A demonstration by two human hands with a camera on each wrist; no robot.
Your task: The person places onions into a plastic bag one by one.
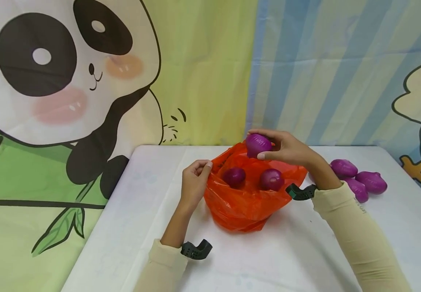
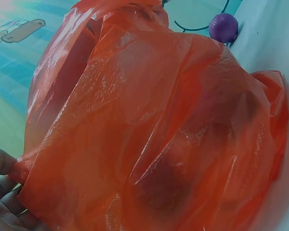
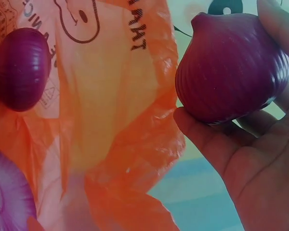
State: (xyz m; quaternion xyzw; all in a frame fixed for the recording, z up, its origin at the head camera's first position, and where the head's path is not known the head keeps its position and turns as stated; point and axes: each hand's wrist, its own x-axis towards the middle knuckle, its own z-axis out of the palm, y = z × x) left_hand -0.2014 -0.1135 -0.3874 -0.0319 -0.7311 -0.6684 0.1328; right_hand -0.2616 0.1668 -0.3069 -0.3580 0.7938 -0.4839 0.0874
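A red-orange plastic bag (image 1: pixel 239 207) stands with its mouth spread on the white table. My left hand (image 1: pixel 194 180) pinches the bag's left rim between thumb and fingers; in the left wrist view the bag hides most of the scene. Above the far side of the opening, my right hand (image 1: pixel 287 150) grips a purple onion (image 1: pixel 258 145), thumb on the near side and fingers behind. Two more onions lie in the bag, one on the left (image 1: pixel 234 177) and one on the right (image 1: pixel 271 179). The right wrist view shows the held onion (image 3: pixel 231 70) beside printed plastic.
Several purple onions (image 1: pixel 371 182) lie grouped on the table's right side, partly behind my right forearm. A panda-print cloth (image 1: pixel 203 73) hangs behind the white table (image 1: pixel 152 194). Dark wrist bands (image 1: pixel 197 249) sit on both wrists.
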